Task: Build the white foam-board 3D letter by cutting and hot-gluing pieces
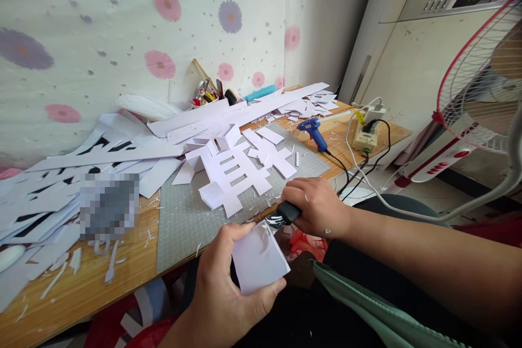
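Head view: low centre, the left hand (pixel 226 283) pinches a folded paper (pixel 259 261) off the worktop (pixel 93 277) edge. The right hand (pixel 316 206) is closed on a cutter (pixel 281 213), its blade hidden behind the paper. A blurred patch hides something at left.

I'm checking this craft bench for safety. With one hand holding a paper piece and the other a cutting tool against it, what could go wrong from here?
1. The left hand grips the small white paper piece right where the cutting tool in the right hand meets it; a slip could nick the fingers.
2. The blue glue gun lies corded among paper scraps; if hot, it might scorch them.
3. Cables hang off the table edge and could snag.
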`<state>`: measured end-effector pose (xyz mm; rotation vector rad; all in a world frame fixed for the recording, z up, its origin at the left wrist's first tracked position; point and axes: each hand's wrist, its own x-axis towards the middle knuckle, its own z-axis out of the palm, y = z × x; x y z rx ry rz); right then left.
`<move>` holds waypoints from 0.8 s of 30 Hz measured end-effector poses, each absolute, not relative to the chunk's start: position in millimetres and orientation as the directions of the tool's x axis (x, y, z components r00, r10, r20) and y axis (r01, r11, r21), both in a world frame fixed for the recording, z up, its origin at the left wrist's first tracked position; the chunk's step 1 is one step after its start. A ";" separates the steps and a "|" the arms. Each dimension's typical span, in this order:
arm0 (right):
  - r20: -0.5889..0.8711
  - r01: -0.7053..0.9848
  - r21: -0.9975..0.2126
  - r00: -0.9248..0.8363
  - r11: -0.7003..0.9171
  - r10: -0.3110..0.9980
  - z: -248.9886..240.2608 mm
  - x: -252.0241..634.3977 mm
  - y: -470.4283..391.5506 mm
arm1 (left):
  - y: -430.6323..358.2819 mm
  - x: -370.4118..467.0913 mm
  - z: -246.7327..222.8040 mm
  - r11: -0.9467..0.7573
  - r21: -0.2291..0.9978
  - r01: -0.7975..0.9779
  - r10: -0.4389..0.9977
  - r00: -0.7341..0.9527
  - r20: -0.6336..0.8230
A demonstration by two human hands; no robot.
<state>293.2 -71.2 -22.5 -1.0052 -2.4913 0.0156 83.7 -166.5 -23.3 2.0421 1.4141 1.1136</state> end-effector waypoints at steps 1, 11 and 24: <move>0.367 0.674 -0.183 -0.628 0.716 0.686 -22.5 293.3 -70.7 | -166.9 84.2 -22.2 -0.398 0.720 0.569 0.914 0.172 0.369; -0.248 0.792 0.041 -0.583 0.610 0.774 -10.3 307.5 -51.7 | -146.5 88.5 -35.3 -0.247 0.408 0.879 0.802 0.422 -0.423; -0.116 0.859 -0.027 -0.510 0.511 0.852 -8.6 309.5 -10.3 | -132.5 79.1 -55.7 0.377 0.897 -0.232 0.845 0.483 -0.230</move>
